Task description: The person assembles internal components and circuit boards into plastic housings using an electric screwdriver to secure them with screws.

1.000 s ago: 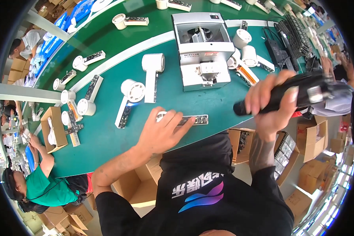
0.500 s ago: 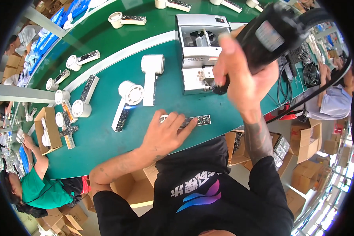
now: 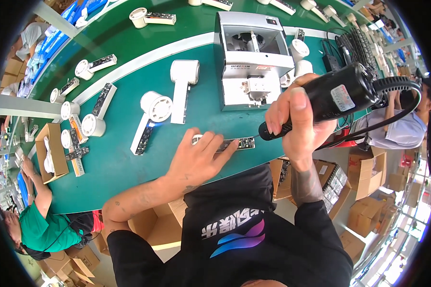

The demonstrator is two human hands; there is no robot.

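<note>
Worn on your head, a wide fisheye camera looks steeply down, at close range, from above the near edge of the green tabletop (image 3: 122,165).

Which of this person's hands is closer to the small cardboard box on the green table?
Left. The left hand is right of the box, resting on a white-cased circuit board; the right hand is farther right, gripping a black corded tool.

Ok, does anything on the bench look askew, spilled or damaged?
One thing: beside the open cardboard box, a dark circuit board lies crosswise over a white handle, while other boards run lengthwise along theirs. I see no spill or damage.
</note>
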